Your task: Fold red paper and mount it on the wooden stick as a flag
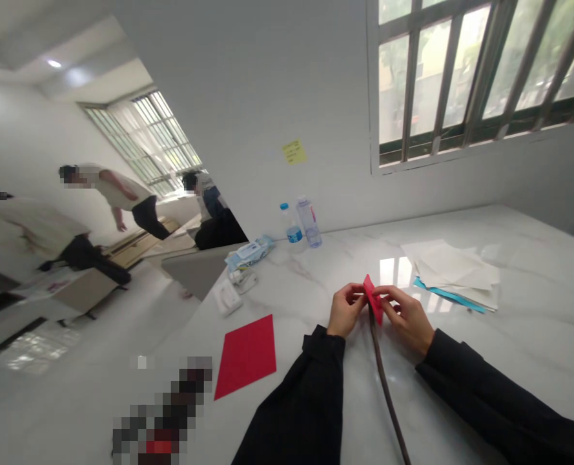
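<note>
The left hand (pixel 345 311) and right hand (pixel 407 316) meet just above the counter (pixel 533 336), each grip pinching one side of a folded red paper (pixel 372 297) between thumb and fingertips. A flat red sheet (pixel 246 355) lies on the counter left of the forearms. A paper stack (pixel 456 274) lies to the right, and two bottles (pixel 302 223) stand near the far wall.
</note>
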### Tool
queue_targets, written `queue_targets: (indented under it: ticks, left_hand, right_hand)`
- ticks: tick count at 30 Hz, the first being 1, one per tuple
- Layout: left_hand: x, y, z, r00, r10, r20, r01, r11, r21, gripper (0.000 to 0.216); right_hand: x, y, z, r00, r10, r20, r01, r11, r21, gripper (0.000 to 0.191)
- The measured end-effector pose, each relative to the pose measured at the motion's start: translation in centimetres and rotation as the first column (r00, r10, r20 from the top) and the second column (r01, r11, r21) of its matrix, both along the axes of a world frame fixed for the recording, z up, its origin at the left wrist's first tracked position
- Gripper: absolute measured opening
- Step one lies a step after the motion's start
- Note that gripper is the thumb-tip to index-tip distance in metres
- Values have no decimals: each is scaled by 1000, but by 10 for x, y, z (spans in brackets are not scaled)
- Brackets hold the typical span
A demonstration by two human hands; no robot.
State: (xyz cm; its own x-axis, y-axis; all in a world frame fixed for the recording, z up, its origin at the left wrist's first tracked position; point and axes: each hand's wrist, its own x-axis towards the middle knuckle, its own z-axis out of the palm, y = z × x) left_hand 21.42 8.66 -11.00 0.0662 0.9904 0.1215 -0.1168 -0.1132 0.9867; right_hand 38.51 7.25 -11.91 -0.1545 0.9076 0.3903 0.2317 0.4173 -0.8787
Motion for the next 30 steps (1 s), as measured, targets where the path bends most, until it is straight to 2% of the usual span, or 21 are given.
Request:
queue_targets:
  ticks: [3, 8, 12, 18, 22, 26, 28, 30]
  left_hand:
    - [0, -1, -1, 994, 27, 107, -23, 999, -46, 45]
    - [1, -2, -4, 944, 85, 318, -46, 991, -127, 57]
    - [1, -2, -7, 900, 98, 425, -21, 983, -182, 65]
    - [4, -6, -6, 872, 33, 489, 97, 966, -239, 47]
    - [6, -7, -5, 859, -16, 512, 158, 959, -235, 36]
    - [4, -8, -4, 843, -33, 536, 173, 962, -212, 30]
    - [4, -8, -4, 838, -36, 544, 179, 960, -213, 29]
    - [3, -8, -4, 833, -29, 552, 177, 960, -217, 29]
  right_hand:
    - [0, -2, 0, 999, 32, -2, -32, 999, 20, 26]
    - [0, -2, 0, 998, -51, 35, 49, 997, 59, 26]
    - [1, -1, -2, 997, -67, 46, 65, 996, 53, 26]
    - [0, -4, -1, 998, -32, 62, 32, 999, 12, 29]
    - [4, 1, -5, 995, -85, 61, 85, 996, -3, 35]
    - [13, 14, -13, 989, -150, -9, 147, 981, -129, 47]
    - [16, 18, -14, 987, -81, -136, 47, 969, -241, 54]
    - [15, 19, -11, 943, -40, -331, -84, 932, -352, 60]
